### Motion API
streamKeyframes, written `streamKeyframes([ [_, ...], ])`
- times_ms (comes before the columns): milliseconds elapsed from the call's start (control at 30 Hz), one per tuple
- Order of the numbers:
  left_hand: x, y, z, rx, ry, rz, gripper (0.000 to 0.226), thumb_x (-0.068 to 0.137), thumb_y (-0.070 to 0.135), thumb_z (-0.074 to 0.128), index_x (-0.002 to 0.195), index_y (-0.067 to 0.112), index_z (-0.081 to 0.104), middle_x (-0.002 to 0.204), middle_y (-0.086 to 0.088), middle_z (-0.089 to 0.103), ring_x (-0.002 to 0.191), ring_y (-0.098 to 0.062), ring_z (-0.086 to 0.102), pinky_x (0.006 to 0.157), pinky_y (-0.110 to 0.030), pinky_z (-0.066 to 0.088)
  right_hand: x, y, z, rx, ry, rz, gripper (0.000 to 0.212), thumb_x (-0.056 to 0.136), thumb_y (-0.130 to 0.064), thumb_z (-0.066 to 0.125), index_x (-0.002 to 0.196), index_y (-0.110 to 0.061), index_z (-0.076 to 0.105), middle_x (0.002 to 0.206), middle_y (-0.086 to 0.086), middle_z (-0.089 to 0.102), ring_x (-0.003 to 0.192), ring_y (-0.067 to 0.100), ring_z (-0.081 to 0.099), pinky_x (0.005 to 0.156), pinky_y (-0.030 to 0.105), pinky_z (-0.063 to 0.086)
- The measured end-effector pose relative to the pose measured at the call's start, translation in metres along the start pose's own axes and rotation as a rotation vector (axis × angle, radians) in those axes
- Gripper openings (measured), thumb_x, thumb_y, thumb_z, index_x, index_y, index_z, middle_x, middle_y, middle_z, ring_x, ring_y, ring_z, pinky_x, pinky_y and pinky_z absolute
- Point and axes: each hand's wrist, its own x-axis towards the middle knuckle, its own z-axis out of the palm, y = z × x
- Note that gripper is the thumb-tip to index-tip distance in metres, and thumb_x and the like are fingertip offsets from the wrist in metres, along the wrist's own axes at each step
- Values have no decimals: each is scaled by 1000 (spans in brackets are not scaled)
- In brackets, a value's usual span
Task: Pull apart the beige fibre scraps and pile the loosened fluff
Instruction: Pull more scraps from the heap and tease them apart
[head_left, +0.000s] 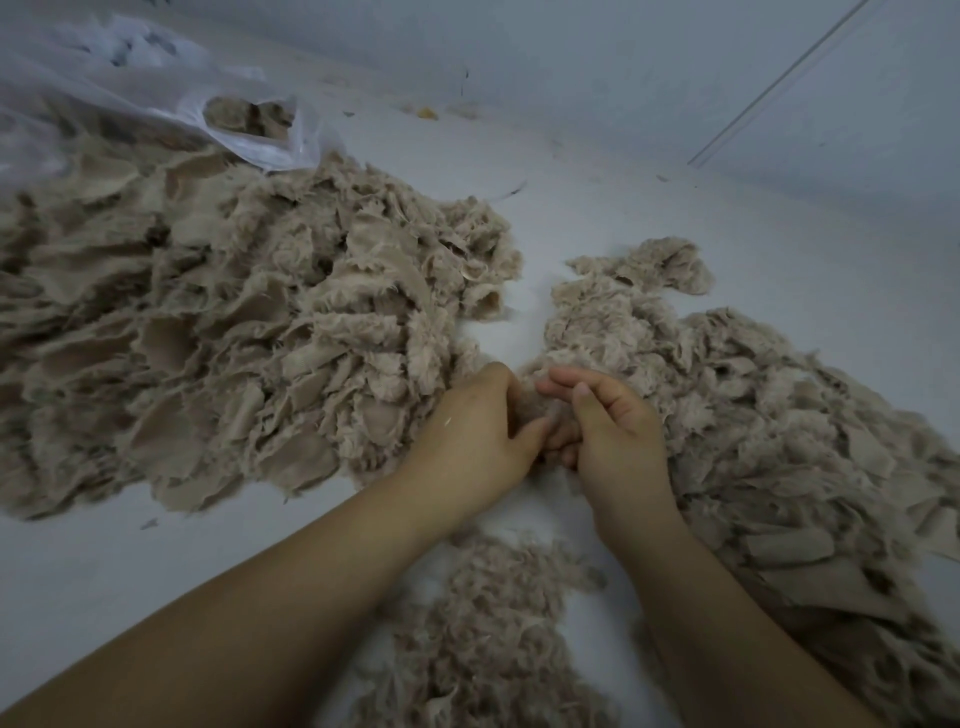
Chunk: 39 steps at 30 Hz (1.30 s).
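A big heap of beige fibre scraps (234, 332) covers the left of the white surface. A second heap of scraps (753, 426) runs down the right side. Between them, my left hand (478, 431) and my right hand (608, 431) meet over a small beige tuft (535, 408), each gripping one side of it with curled fingers. Below my wrists lies a pile of loosened fluff (493, 639), finer and more feathery than the scraps.
A translucent white plastic bag (156, 83) holding more beige scraps lies at the back left, its mouth touching the big heap. A wall (675, 62) rises behind the white surface (597, 208). Small bits of debris dot the far edge.
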Motion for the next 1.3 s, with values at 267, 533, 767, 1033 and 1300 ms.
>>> streamKeyframes([
  [267,-6,7,0,251,-126,152,23,80,43,65,84,27,49,85,7,48,77,-18,55,62,-34,47,2,0,-1,-17,68,-53,27,103,-7,47,96,-16,71,93,0,76,46,-2,50,50,15,44],
  [533,-7,2,-4,-64,13,130,13,89,2,59,79,7,53,72,-5,55,66,-21,53,63,-45,46,3,1,-2,-159,-35,-1,29,104,-16,47,91,-25,71,86,-4,75,43,5,53,45,20,45],
  [767,-5,2,-1,-33,-104,191,26,81,5,64,101,15,51,83,0,61,73,-14,57,64,-39,47,3,3,1,-144,1,-19,30,103,-13,48,91,-20,74,77,0,75,54,12,61,48,23,48],
  [1033,0,0,-3,-53,98,160,11,84,-3,64,76,3,69,70,-8,65,67,-17,58,64,-31,45,5,2,-3,-98,57,45,29,105,-18,45,96,-22,72,84,-8,74,40,6,50,40,19,41],
  [1300,-13,4,-12,-395,120,-36,20,90,2,63,75,15,68,53,15,55,49,3,49,51,-10,37,8,-1,-4,-89,53,140,27,106,-16,43,101,-18,69,106,-6,72,36,7,47,38,18,39],
])
